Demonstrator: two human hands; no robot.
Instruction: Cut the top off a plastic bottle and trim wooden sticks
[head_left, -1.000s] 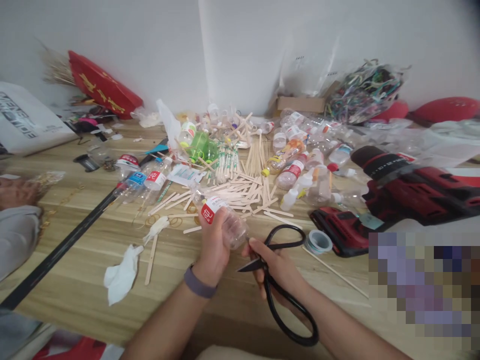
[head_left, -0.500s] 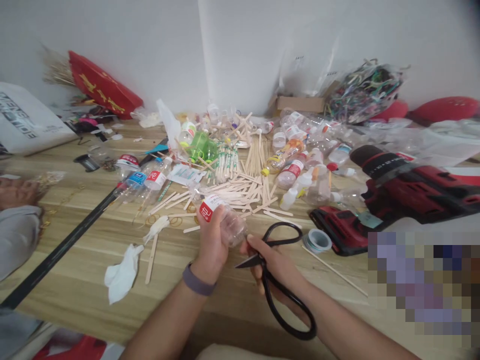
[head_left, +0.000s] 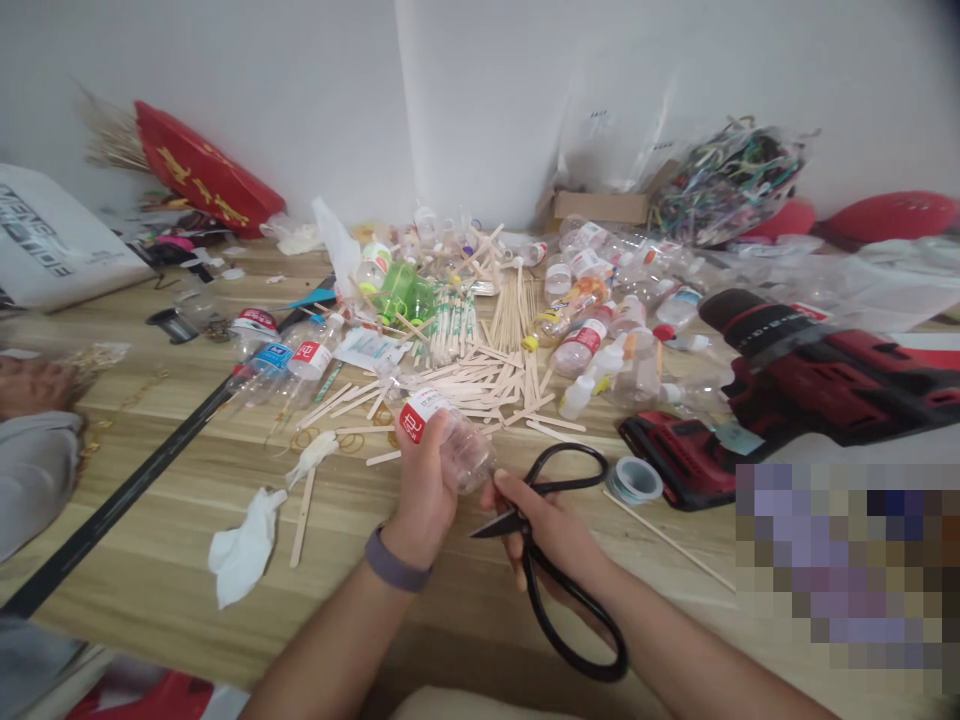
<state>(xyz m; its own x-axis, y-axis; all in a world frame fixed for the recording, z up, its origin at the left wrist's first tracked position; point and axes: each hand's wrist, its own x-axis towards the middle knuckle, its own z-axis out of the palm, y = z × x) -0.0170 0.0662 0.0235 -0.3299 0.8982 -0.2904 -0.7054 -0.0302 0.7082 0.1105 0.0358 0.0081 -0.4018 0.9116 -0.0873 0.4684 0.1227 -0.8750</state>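
My left hand (head_left: 426,475) is wrapped round a clear plastic bottle (head_left: 466,452) with a red and white label, its neck pointing away from me and its base toward my right hand. In my right hand (head_left: 536,515) are black-handled scissors (head_left: 564,580), gripped near the pivot, with the large loops spread and the dark blade pointing left, just below the bottle's base. The right fingertips are at the base of the bottle; whether they pinch it is hard to make out. Beyond the bottle lies a pile of flat wooden sticks (head_left: 480,385).
A red and black cordless drill (head_left: 832,380) lies at right beside a tape roll (head_left: 634,480). Many plastic bottles (head_left: 589,335) crowd the back. Crumpled tissue (head_left: 246,545) and a long black strip (head_left: 127,490) are at left. Another person's hand (head_left: 34,385) rests at far left.
The scissors have tilted slightly in my right hand, the lower loop shifting a little left and the upper loop slightly right. My left hand and the bottle stay nearly still.
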